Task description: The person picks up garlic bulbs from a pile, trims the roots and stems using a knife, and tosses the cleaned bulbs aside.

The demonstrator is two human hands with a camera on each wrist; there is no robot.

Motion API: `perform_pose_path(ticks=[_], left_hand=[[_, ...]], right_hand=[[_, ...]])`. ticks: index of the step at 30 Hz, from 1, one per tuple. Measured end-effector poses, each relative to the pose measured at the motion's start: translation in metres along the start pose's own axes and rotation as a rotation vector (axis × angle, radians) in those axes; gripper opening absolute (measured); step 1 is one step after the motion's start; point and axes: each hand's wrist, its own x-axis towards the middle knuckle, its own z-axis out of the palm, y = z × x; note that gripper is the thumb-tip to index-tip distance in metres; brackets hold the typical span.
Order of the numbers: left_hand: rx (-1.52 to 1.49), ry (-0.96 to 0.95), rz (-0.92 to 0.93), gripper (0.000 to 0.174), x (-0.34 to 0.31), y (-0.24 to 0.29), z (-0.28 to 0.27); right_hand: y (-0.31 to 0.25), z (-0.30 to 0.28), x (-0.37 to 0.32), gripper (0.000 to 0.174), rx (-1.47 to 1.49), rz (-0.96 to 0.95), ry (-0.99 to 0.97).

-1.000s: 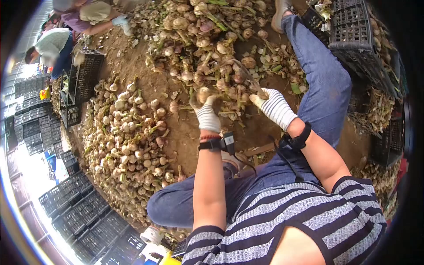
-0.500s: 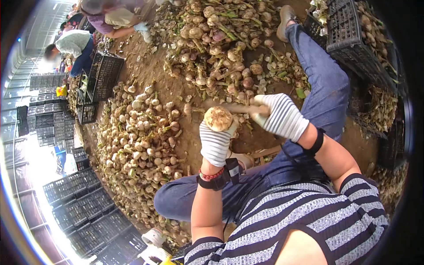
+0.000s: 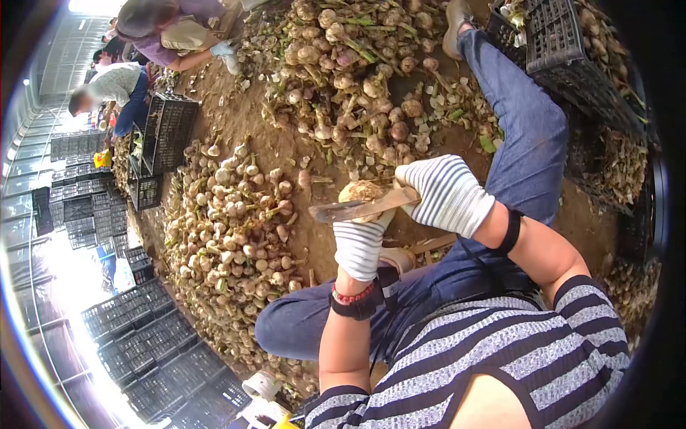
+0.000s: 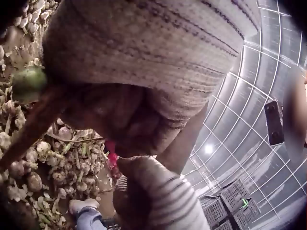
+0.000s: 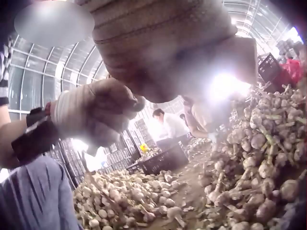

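In the head view my left hand [image 3: 359, 247], in a striped white glove, grips a garlic bulb [image 3: 361, 191] from below. The gloved right hand [image 3: 449, 194] holds a knife [image 3: 350, 210] by its handle. Its worn, brownish blade lies across the front of the bulb, pointing left over the left hand's fingers. Part of the bulb is hidden behind the blade. Close up in the left wrist view, the left glove [image 4: 144, 52] fills the top, with the right glove [image 4: 168, 201] below it. The left hand [image 5: 91, 112] also shows in the right wrist view, beside the right glove [image 5: 163, 43].
Ahead lies a heap of garlic with stems [image 3: 357, 79]; a second pile of trimmed-looking bulbs [image 3: 229, 229] spreads at left. Black crates stand at right [image 3: 561, 43] and far left [image 3: 168, 132]. My jeans-clad leg [image 3: 518, 121] stretches along the right. Another person [image 3: 193, 36] works at upper left.
Both hands have drawn back from the heap toward the body, the left bringing the garlic bulb. The knife, earlier apart from the bulb, now lies across it.
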Motion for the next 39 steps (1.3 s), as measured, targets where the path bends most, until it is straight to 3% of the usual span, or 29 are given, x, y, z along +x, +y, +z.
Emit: perform_pose_path(ticks=[2, 5, 6, 7, 9, 10, 11, 12, 13, 14, 16, 17, 19, 23, 25, 27, 29, 31, 32, 36, 39], left_hand=[[-0.064, -0.053, -0.078, 0.029, -0.003, -0.006, -0.001], [-0.033, 0.048, 0.020, 0.028, 0.005, -0.020, 0.012], [-0.374, 0.112, -0.118, 0.023, 0.004, -0.012, 0.018], [-0.470, 0.139, -0.211, 0.022, 0.003, -0.013, 0.026], [-0.458, 0.120, -0.204, 0.020, -0.001, -0.016, 0.028], [-0.284, 0.142, -0.002, 0.019, -0.007, -0.003, 0.018], [-0.104, 0.154, 0.200, 0.019, -0.013, 0.017, 0.000], [-0.107, 0.200, 0.241, 0.017, -0.015, 0.032, -0.014], [0.105, 0.213, 0.387, 0.023, -0.006, 0.025, -0.024], [-0.265, 0.189, 0.113, 0.029, -0.006, 0.023, -0.027], [-0.619, 0.147, -0.121, 0.053, 0.008, 0.009, -0.020], [-0.902, 0.161, -0.093, 0.064, 0.012, -0.006, -0.010], [-0.680, 0.299, 0.018, 0.070, 0.023, -0.032, 0.004], [-0.919, 0.410, -0.035, 0.067, 0.036, -0.048, 0.005], [-1.005, 0.491, -0.036, 0.064, 0.035, -0.040, 0.002], [-1.066, 0.698, -0.114, 0.032, 0.025, -0.030, 0.004], [-1.148, 0.621, -0.169, 0.029, 0.021, -0.045, -0.001], [-1.491, 0.490, -0.280, 0.026, 0.024, -0.050, 0.002], [-1.533, 0.582, -0.382, 0.020, 0.026, -0.048, 0.009], [-1.482, 0.566, -0.230, 0.016, 0.029, -0.030, 0.025], [-1.512, 0.514, -0.212, 0.022, 0.031, -0.012, 0.020]], right_hand=[[-0.003, -0.002, -0.002, 0.015, 0.064, -0.012, 0.010], [0.026, 0.025, 0.006, 0.015, 0.050, 0.019, 0.033], [0.033, 0.035, 0.007, 0.010, 0.078, -0.010, 0.088], [0.038, 0.041, 0.007, 0.010, 0.075, -0.013, 0.092], [0.050, 0.052, 0.004, 0.008, 0.076, 0.016, 0.056], [0.069, 0.059, 0.011, 0.007, -0.077, 0.223, -0.051], [0.093, 0.050, 0.008, 0.020, -0.066, 0.441, -0.131], [0.114, 0.054, -0.001, 0.021, -0.033, 0.513, -0.066], [0.119, 0.049, 0.010, 0.022, -0.014, 0.548, -0.008], [0.114, 0.056, 0.008, 0.022, -0.012, 0.527, -0.034], [0.088, 0.036, 0.017, 0.023, -0.004, 0.342, 0.168], [0.080, 0.035, 0.017, 0.022, 0.151, 0.411, 0.182], [0.073, 0.034, 0.011, 0.023, 0.200, 0.433, 0.194], [0.080, 0.047, -0.003, 0.022, 0.332, 0.435, 0.221], [0.071, 0.040, -0.005, 0.021, 0.335, 0.573, 0.146], [0.076, 0.048, -0.004, 0.022, 0.318, 0.555, 0.152], [0.080, 0.051, -0.004, 0.021, 0.349, 0.557, 0.153], [0.068, 0.048, -0.001, 0.017, 0.349, 0.521, 0.153], [0.056, 0.048, 0.001, 0.018, 0.437, 0.447, 0.199], [0.000, 0.038, 0.017, 0.020, 0.436, 0.245, 0.261], [0.008, 0.050, 0.024, 0.020, 0.371, 0.197, 0.241]])
